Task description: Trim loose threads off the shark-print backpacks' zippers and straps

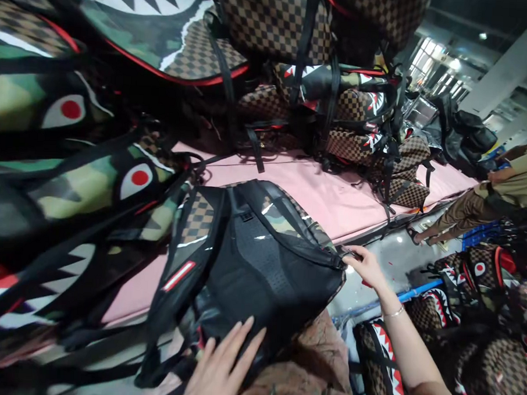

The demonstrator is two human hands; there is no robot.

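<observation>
A black backpack (260, 261) with checkered and camouflage panels lies before me, its padded back and shoulder straps facing up. My left hand (223, 367) rests on its lower edge with the fingers stretched out and spread. At the right edge, my right hand (365, 266) is closed, thumb and fingers pinching the end of a black strap (337, 258) by the bag's corner. The far part of the bag lies on a pink table surface (290, 181), while its near edge is close to my lap.
Camouflage bags with shark faces (80, 183) are stacked at the left. More checkered bags (355, 108) pile up along the table's back. At the right, a blue-edged crate (416, 290) stands among several bags (496, 359) on the floor. Farther off stands another person (486, 195).
</observation>
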